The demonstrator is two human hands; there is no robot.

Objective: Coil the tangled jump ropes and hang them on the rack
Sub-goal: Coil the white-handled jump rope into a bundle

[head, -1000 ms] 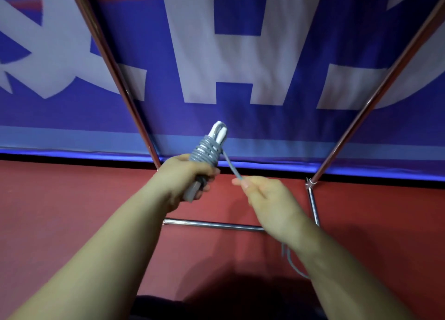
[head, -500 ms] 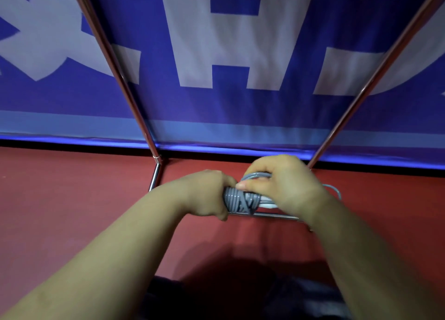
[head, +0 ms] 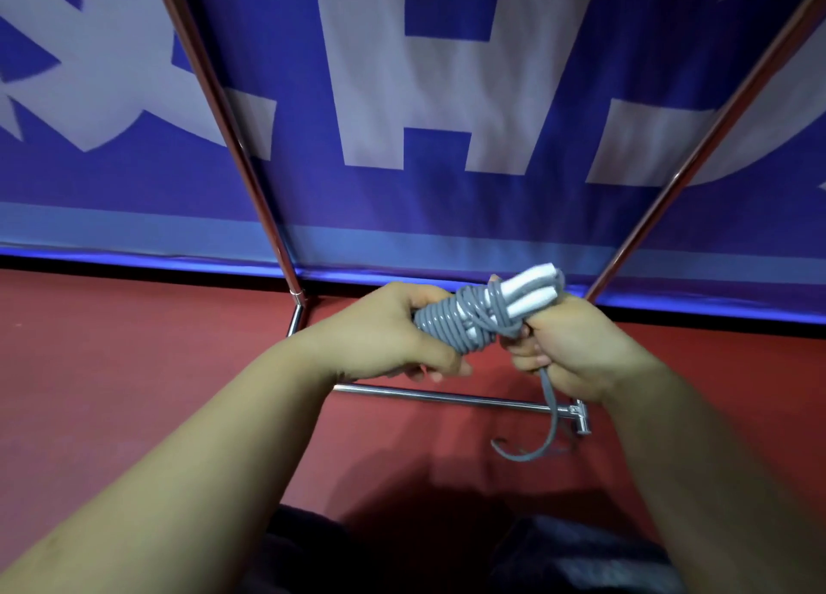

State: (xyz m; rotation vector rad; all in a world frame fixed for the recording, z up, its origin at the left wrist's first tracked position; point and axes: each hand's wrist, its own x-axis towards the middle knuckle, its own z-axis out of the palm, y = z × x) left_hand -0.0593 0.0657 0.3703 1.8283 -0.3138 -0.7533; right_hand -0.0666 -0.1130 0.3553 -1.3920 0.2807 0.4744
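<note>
Item: one grey jump rope (head: 451, 325), held in front of us above the red floor (head: 134, 370), between both hands. Condition: mostly coiled. We have the grey cord wound in tight turns around the two white handles (head: 527, 294), whose ends stick out of the bundle to the upper right. Our left hand (head: 384, 334) is clenched around the wound end, presumably to keep the turns from slipping off while the rest is worked. Our right hand (head: 567, 347) is curled around the other end of the bundle and pinches the cord where it leaves the coil, which we judge keeps tension on the last turn. Remainder: a short loose tail (head: 547, 419) hangs down from the right hand and curls near the floor, so we reckon the coiling is close to finished but not yet secured. Fixture: a chrome rack (head: 447, 399), its low crossbar running just below our hands and two slanted poles rising on either side; the rope does not touch it that we can see. Backdrop: a blue banner (head: 514, 218) with large white lettering. Hanging remains to be done; the upper part of the rack is out of view.
</note>
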